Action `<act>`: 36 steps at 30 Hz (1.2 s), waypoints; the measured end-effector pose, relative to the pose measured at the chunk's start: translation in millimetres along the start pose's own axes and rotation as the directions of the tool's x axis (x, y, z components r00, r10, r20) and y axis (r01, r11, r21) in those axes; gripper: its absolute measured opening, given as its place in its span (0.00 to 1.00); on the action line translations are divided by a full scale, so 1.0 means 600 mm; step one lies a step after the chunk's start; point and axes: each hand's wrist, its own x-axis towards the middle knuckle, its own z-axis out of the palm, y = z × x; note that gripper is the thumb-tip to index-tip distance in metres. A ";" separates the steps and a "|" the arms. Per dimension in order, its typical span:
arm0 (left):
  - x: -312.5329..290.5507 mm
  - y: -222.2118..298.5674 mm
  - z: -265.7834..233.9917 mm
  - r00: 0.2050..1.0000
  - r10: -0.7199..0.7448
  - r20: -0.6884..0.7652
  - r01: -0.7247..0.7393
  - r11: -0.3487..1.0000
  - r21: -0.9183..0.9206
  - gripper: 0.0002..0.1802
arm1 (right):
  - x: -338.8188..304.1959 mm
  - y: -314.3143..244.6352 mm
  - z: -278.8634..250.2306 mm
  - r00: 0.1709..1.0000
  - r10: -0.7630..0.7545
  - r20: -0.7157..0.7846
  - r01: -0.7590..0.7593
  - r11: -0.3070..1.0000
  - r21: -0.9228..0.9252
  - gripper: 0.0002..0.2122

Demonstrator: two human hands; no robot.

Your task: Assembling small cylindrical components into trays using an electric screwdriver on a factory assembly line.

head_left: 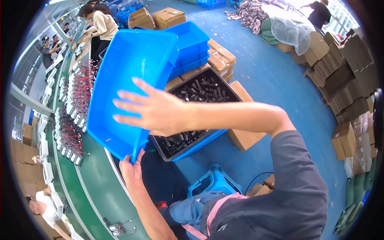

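A large blue plastic bin (116, 80) is tilted up in front of me, its inside facing me. My left hand (131, 172) grips its rim at the near corner, thumb and fingers closed around the edge. In front of the bin's inside, my right hand (154, 110) is slightly blurred, fingers spread, with nothing in it. Whether it touches the bin I cannot tell. Beneath my right forearm stands a black bin (166, 158) holding many small black plastic parts (204, 90). My right arm hides its middle.
On the left runs a green conveyor (94, 184) carrying rows of small motors with red wires (72, 108). Blue bins (190, 52) are stacked beyond, beside cardboard boxes (218, 58). A blue stool (214, 180) stands near my legs. Another person (105, 26) works farther up the line.
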 end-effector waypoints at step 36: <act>-0.326 -0.246 -0.171 0.839 0.144 -0.524 -0.059 0.983 0.176 0.26 | -0.242 0.588 0.401 0.875 0.412 0.253 -0.354 0.903 -0.245 0.11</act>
